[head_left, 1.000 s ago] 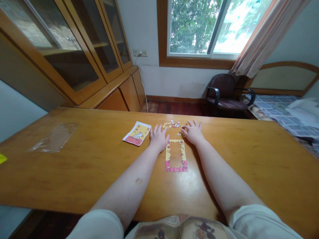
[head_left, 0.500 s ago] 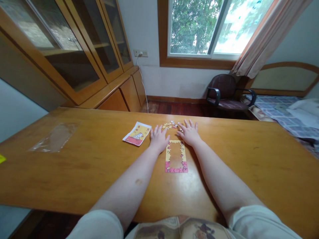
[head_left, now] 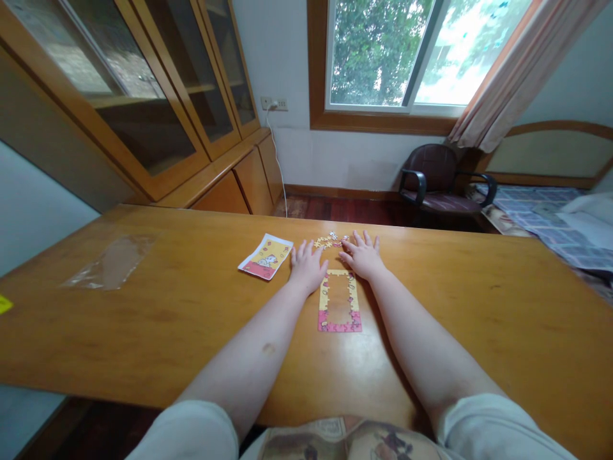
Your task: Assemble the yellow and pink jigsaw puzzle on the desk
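Note:
On the wooden table lies a rectangular puzzle frame (head_left: 355,321), its border joined, yellow above and pink below, with bare wood inside. Beyond it sits a small heap of loose puzzle pieces (head_left: 330,241). My left hand (head_left: 307,267) rests by the frame's upper left corner with fingers spread, between a picture card (head_left: 266,257) and the pieces. At the right side of the heap, my right hand (head_left: 364,257) has its fingers apart, the fingertips near several pieces. Neither hand holds anything that shows.
A clear plastic bag (head_left: 112,262) lies on the left of the wooden table (head_left: 191,319). A yellow item (head_left: 4,304) is at the far left edge. Beyond the table stand a glass-door cabinet (head_left: 201,150), an armchair (head_left: 433,176) and a bed (head_left: 550,214).
The view has shifted slightly. My right hand's fingers have moved a little closer over the right side of the loose pieces; my left hand looks nearly unchanged.

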Demonstrator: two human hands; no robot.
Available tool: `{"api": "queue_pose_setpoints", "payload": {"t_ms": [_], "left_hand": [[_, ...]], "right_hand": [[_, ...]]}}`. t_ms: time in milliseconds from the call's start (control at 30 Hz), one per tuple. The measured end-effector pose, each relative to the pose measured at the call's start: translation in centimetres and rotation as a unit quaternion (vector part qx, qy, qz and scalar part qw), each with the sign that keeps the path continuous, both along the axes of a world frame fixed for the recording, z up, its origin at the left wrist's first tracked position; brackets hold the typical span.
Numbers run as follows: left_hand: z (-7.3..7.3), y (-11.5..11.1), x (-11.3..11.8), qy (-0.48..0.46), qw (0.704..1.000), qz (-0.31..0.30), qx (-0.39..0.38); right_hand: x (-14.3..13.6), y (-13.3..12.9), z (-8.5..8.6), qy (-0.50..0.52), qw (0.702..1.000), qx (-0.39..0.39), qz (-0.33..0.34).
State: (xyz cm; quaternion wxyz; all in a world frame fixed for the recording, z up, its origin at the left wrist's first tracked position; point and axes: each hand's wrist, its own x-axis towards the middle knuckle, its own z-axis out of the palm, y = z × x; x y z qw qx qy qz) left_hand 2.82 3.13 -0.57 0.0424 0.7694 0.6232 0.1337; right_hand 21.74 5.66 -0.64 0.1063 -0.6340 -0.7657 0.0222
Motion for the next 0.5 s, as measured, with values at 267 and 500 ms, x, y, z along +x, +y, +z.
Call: {"api": "queue_pose_setpoints", "payload": {"t_ms": [267,500], "left_hand": [[0.3,0.0,-0.3,-0.005,1.0,-0.001,-0.008],[0.3,0.0,-0.1,-0.013,1.0,-0.001,-0.009]], "right_hand": [[1.4,0.5,-0.4,0.087,0.995,0.042,-0.017],[1.4,0.3,-0.1,0.092,0.995,0.032,-0.018]]}}
